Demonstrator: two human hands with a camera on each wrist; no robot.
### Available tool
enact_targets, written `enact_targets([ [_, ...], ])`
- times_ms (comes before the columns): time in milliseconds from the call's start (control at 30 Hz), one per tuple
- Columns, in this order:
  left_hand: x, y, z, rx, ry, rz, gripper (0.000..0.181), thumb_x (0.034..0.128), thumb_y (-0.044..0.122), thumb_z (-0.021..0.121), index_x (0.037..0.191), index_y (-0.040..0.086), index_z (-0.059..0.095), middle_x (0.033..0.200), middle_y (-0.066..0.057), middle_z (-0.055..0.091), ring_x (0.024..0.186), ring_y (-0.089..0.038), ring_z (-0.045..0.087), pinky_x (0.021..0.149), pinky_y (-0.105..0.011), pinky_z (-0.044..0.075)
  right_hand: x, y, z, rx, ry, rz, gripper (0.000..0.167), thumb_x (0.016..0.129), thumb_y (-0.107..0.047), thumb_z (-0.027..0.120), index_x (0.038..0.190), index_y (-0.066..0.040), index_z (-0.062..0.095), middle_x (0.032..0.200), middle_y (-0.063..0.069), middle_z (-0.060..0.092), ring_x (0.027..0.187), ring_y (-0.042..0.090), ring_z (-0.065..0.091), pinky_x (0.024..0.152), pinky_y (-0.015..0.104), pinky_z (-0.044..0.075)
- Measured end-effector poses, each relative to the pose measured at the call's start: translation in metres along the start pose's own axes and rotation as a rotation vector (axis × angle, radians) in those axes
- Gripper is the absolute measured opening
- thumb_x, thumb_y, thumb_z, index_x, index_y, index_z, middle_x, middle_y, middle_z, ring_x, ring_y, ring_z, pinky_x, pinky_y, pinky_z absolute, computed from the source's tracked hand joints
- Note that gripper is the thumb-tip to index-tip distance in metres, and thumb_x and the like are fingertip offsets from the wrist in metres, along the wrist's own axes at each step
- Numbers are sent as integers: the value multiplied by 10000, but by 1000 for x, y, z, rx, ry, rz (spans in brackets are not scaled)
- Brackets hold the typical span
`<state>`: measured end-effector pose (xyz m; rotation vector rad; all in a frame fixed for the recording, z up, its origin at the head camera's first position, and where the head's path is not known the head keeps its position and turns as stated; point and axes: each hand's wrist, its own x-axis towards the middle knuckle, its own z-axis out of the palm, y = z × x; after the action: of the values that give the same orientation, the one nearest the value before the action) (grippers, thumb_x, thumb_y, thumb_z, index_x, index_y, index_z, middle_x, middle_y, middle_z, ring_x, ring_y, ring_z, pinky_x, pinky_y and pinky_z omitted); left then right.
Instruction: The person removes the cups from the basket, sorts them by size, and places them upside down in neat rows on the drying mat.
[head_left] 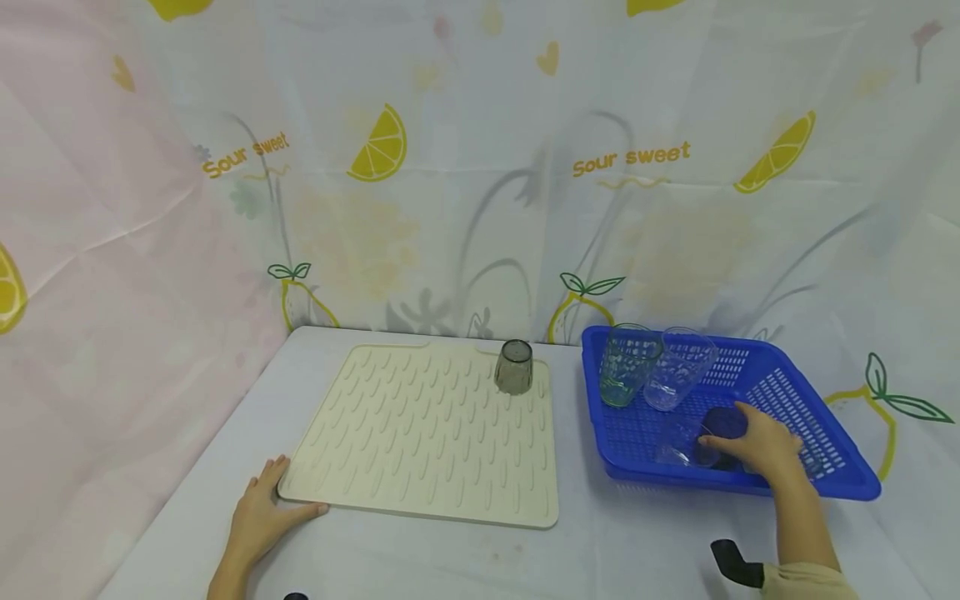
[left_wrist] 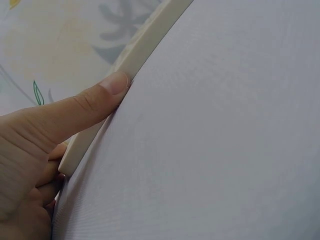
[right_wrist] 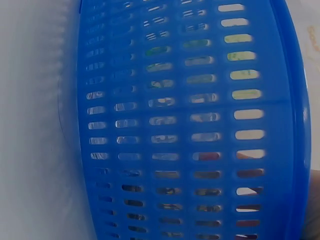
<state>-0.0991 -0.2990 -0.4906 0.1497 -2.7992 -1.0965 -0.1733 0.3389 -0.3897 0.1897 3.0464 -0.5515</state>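
In the head view, my left hand (head_left: pixel 258 515) rests at the near left corner of a cream ridged drying mat (head_left: pixel 420 433). The left wrist view has the thumb (left_wrist: pixel 97 97) lying straight along the mat's front edge. On the right, my right hand (head_left: pixel 763 448) reaches into a blue plastic basket (head_left: pixel 840 471) and grips a dark glass (head_left: pixel 722 425) between thumb and fingers. The basket wall (right_wrist: pixel 175 107) hides most of that grip in the right wrist view. A grey glass (head_left: pixel 514 368) stands upside down at the mat's far right corner.
A greenish glass (head_left: pixel 626 367) and a clear glass (head_left: pixel 675 371) lean in the basket's far left part. Another clear glass (head_left: pixel 678 443) lies beside the dark one. Behind the white table (head_left: pixel 600 558) hangs a lemon-print cloth (head_left: pixel 465 183).
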Motion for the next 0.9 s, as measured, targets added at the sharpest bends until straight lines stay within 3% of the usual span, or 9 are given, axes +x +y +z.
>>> enact_targets([
  [200, 0, 1, 0, -3, -8, -6, 1032, 657, 287, 845, 1357, -202, 266, 1415, -403, 193, 1299, -584, 176, 1064, -686, 102, 0, -6, 6, 72, 29, -96, 903, 762, -359, 757, 1277, 251, 335, 1275, 466, 350, 1155, 622, 331, 928, 706, 333],
  [533, 1, 0, 2, 13, 12, 20, 1025, 644, 284, 854, 1345, -207, 290, 1403, -399, 227, 1298, -566, 211, 1096, -641, 92, -1, -11, 13, 49, 22, -241, 590, 860, -301, 682, 1222, 134, 516, 1213, 415, 482, 1099, 611, 428, 830, 685, 424],
  [633, 1, -1, 2, 11, 14, 25, 1023, 641, 281, 855, 1342, -208, 293, 1401, -402, 229, 1296, -569, 210, 1090, -650, 94, -3, -14, 13, 69, 3, -249, 646, 870, -363, 664, 1238, 142, 502, 1224, 400, 489, 1104, 586, 448, 833, 663, 441],
  [767, 0, 0, 0, 16, 10, 18, 1023, 643, 283, 852, 1342, -208, 290, 1398, -408, 221, 1289, -580, 206, 1068, -675, 111, -5, -21, 10, 77, -76, -266, 808, 790, -417, 732, 1259, 179, 454, 1211, 393, 503, 1079, 556, 487, 812, 615, 480],
  [900, 0, 0, 0, 17, 2, 6, 1026, 647, 291, 849, 1345, -206, 285, 1401, -407, 215, 1290, -580, 204, 1069, -675, 114, -5, -26, 9, 72, -155, -285, 832, 726, -328, 800, 1254, 202, 435, 1184, 390, 522, 1075, 549, 496, 824, 600, 484],
])
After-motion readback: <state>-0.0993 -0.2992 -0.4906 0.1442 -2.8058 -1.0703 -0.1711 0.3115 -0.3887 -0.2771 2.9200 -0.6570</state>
